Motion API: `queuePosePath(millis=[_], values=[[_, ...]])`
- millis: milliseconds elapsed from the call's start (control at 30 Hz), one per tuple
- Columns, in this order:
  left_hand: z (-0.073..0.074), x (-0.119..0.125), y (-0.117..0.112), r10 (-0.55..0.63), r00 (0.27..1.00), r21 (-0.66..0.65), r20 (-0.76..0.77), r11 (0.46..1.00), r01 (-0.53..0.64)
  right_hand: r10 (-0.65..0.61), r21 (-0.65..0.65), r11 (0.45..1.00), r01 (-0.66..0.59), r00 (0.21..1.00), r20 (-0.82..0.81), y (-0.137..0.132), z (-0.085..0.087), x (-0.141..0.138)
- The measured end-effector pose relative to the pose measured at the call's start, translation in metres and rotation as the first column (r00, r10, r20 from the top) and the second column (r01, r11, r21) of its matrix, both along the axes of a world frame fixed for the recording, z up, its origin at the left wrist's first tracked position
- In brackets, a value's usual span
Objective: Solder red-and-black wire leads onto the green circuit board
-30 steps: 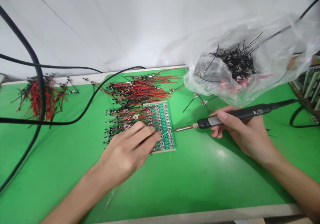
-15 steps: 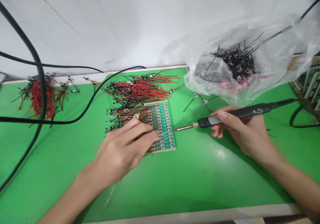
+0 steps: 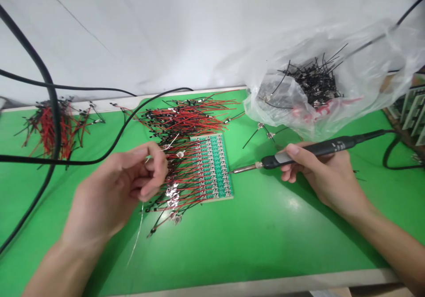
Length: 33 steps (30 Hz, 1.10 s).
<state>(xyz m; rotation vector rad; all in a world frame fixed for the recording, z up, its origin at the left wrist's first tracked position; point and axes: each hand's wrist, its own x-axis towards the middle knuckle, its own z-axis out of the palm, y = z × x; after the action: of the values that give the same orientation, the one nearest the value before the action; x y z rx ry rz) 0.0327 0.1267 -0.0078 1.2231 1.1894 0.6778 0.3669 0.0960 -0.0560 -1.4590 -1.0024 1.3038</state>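
My right hand is closed round a soldering iron. The iron's tip points left and lies at the right edge of a green circuit board. Red wires run out from the board's left half, and shiny connector pieces stand in columns on it. Left of the board, my left hand pinches a thin silvery solder wire. One end of that wire sticks up past the fingertips, and its tail hangs below the hand. Part of the wire is hidden inside the fingers.
Loose red and black wires lie behind the board, with another bundle at far left. A clear plastic bag holding black-wired parts stands back right. Black cables cross the left side. A rack sits at the right edge.
My left hand has pulled back leftward from the board with the solder wire, uncovering the red wires. The right hand and soldering iron have stayed almost still.
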Motion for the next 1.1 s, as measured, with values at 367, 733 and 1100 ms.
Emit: queuePosePath(millis=[367,733,1100], values=[[-0.003,-0.007,-0.007,0.054,0.882,0.431,-0.468,0.885,0.175,0.047,0.035,0.998,-0.045,0.997,-0.066,-0.001,-0.003,0.003],[-0.007,-0.017,-0.003,0.426,0.665,0.789,-0.614,0.321,0.523,0.042,0.041,0.998,-0.038,0.995,-0.092,0.000,-0.001,0.002],[-0.025,0.007,-0.023,0.183,0.812,0.810,-0.554,0.346,0.474,0.096,0.051,0.995,-0.089,0.983,-0.157,0.000,0.001,0.002]])
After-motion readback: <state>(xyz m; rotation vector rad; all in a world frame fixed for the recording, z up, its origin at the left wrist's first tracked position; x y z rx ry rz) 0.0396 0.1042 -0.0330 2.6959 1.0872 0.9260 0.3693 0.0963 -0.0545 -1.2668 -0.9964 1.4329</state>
